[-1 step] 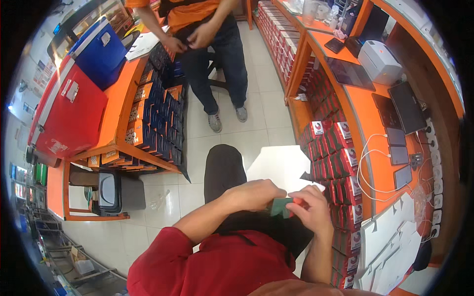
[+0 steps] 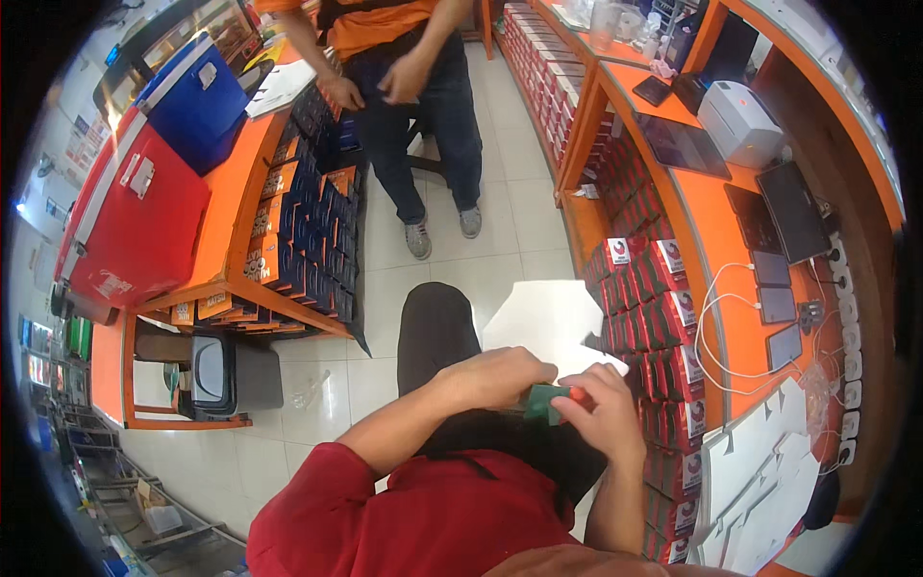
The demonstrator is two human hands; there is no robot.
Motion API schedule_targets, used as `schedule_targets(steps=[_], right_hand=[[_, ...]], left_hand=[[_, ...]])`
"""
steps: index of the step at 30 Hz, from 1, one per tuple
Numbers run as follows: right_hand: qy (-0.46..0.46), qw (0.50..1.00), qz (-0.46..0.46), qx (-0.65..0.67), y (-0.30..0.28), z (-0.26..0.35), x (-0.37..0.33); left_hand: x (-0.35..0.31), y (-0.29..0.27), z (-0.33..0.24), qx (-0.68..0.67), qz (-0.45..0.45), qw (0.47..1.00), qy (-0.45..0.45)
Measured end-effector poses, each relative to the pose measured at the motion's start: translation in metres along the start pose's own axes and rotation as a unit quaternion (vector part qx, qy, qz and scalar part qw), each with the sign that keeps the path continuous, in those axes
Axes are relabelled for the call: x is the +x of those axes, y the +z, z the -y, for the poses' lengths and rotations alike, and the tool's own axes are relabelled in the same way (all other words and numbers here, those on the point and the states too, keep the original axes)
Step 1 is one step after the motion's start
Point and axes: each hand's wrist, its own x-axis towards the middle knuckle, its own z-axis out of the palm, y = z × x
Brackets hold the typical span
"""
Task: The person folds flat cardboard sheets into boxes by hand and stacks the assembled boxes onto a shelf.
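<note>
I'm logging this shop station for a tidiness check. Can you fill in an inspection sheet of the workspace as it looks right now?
Surface: orange counter on the person's right, white tiled floor below.
Job's things: small green and red item held between both hands, above a white sheet on the lap.
Clutter: loose white papers at the counter's near end; dark tablets and a white printer on top.
Grippers: left hand and right hand both closed on the item.
Cables: white cable looped on the counter.
Surroundings: red boxes shelved under the counter, red and blue cases at left, another person standing ahead.
</note>
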Motion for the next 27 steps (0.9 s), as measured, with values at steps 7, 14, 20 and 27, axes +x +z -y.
schedule_targets(steps=[7, 14, 20, 27], right_hand=[[-0.036, 0.978, -0.044, -0.201, 0.048, -0.013, -0.001], [0.057, 0.982, -0.172, -0.050, 0.043, -0.027, -0.003], [-0.032, 0.992, -0.115, -0.031, 0.036, -0.028, -0.005], [-0.052, 0.979, -0.140, -0.135, 0.050, -0.017, 0.002]], left_hand=[[0.004, 0.013, 0.006, 0.022, -0.096, 0.995, 0.014], [0.010, 0.053, -0.001, -0.097, -0.439, 0.892, 0.047], [0.013, 0.063, 0.000, -0.584, -0.259, 0.765, -0.076], [0.021, 0.071, 0.003, -0.579, -0.297, 0.759, -0.011]])
